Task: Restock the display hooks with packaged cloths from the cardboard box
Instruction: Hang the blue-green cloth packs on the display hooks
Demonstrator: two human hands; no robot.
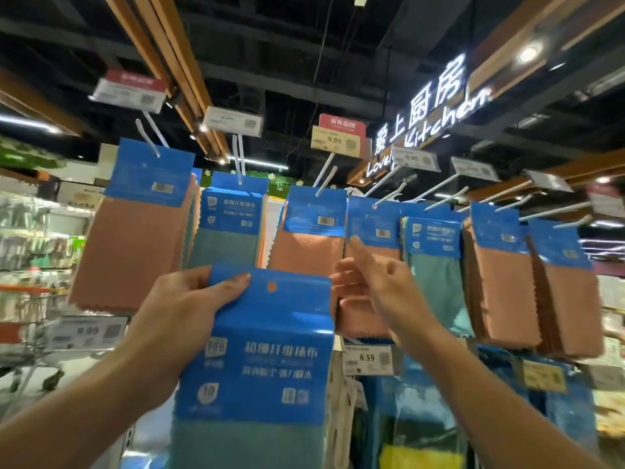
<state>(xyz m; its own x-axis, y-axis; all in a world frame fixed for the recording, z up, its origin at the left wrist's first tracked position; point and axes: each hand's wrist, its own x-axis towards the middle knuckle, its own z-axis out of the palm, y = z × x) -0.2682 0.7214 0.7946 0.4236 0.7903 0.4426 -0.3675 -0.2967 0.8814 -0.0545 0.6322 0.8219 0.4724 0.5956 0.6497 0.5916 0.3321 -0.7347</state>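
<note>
My left hand (189, 306) grips a packaged cloth (263, 360) by its upper left edge; it has a blue card header with a punched hole and teal cloth below. My right hand (375, 275) is raised beside it with fingers loose, the forefinger reaching up to a hanging pack (373, 228) of pink cloth. A row of white display hooks (324, 181) juts out overhead, each carrying blue-headed packs of pink or teal cloths (135, 231). The cardboard box is out of view.
Price tags (338, 137) sit at the hook tips overhead. Lower shelf tags (367, 358) and blue packaged goods (558, 401) hang beneath the row. A shopping cart (30, 333) stands at the left. A lit kitchen sign (436, 106) is mounted above right.
</note>
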